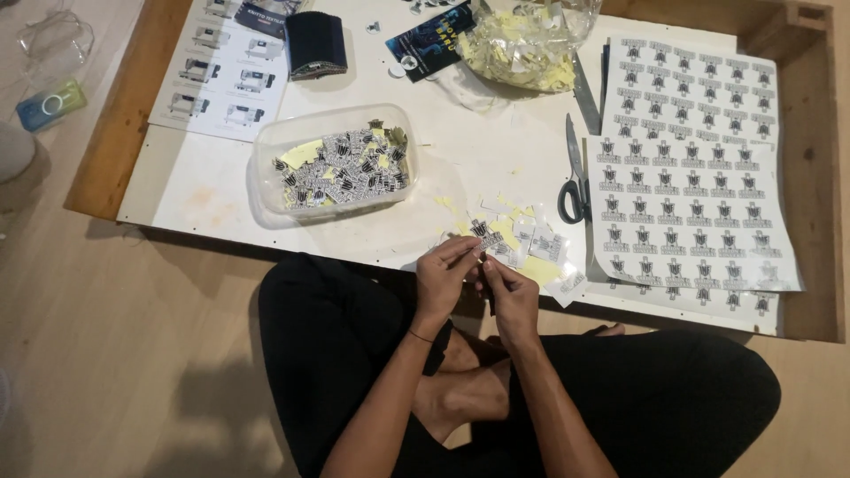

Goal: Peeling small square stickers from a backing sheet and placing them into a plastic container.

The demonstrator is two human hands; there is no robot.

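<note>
Head view: your left hand [445, 276] and right hand [511, 292] pinch one sticker [483, 257], seemingly peeling; next needs a clean backing lift.

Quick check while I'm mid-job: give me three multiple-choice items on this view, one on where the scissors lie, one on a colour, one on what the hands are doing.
1. The scissors lie:
A. inside the clear tub
B. on the table beside the sticker sheets
C. on the floor

2. The backing scraps in the clear bag are:
A. red
B. blue
C. pale yellow

3. The left hand and right hand are:
A. together pinching a small sticker piece
B. resting flat on the knees
C. gripping the scissors

Answers: 1 B, they lie along the left edge of the sticker sheets. 2 C, pale yellow shows through. 3 A, fingertips meet at the table edge.
</note>
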